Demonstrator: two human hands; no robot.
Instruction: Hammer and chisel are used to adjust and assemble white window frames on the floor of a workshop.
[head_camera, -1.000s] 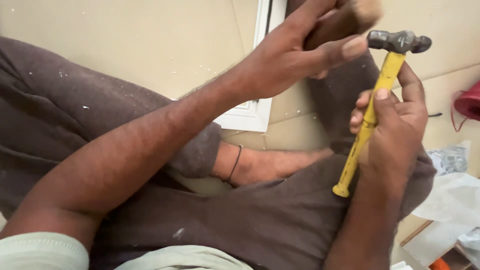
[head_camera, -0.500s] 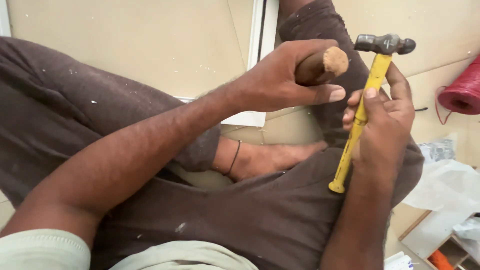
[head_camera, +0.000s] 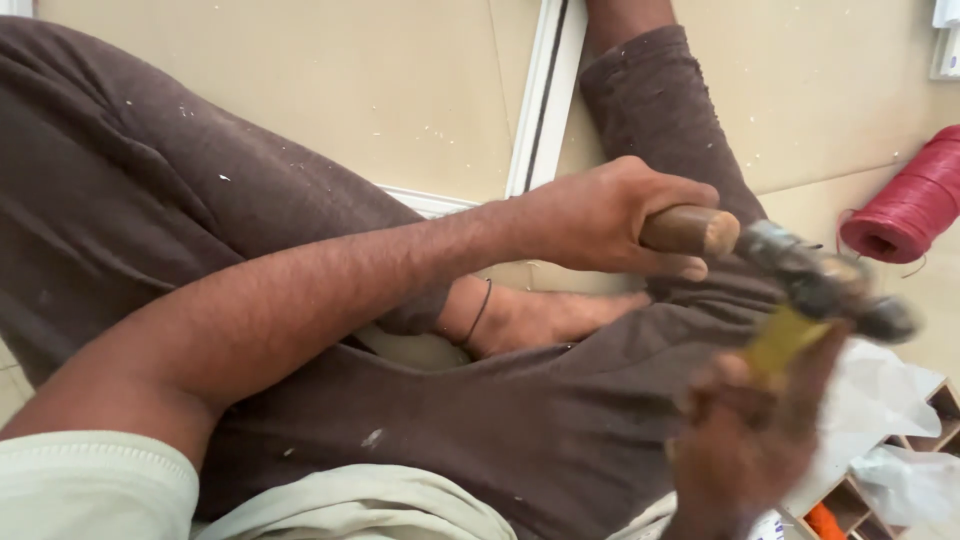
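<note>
My left hand (head_camera: 610, 215) grips a wooden handle (head_camera: 690, 230) over my lap while my blurred right hand (head_camera: 745, 450) clutches a yellow-handled hammer (head_camera: 815, 290), its head touching the handle's end, red spool (head_camera: 905, 205) far right.

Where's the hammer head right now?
In the head view, right of centre: the blurred hammer head sits against the end of the wooden handle held in the left hand, with the red twine spool beyond it.

Blurred yellow-handled hammer (head_camera: 800, 310) head touches the brown wooden handle's (head_camera: 688, 230) end.
</note>
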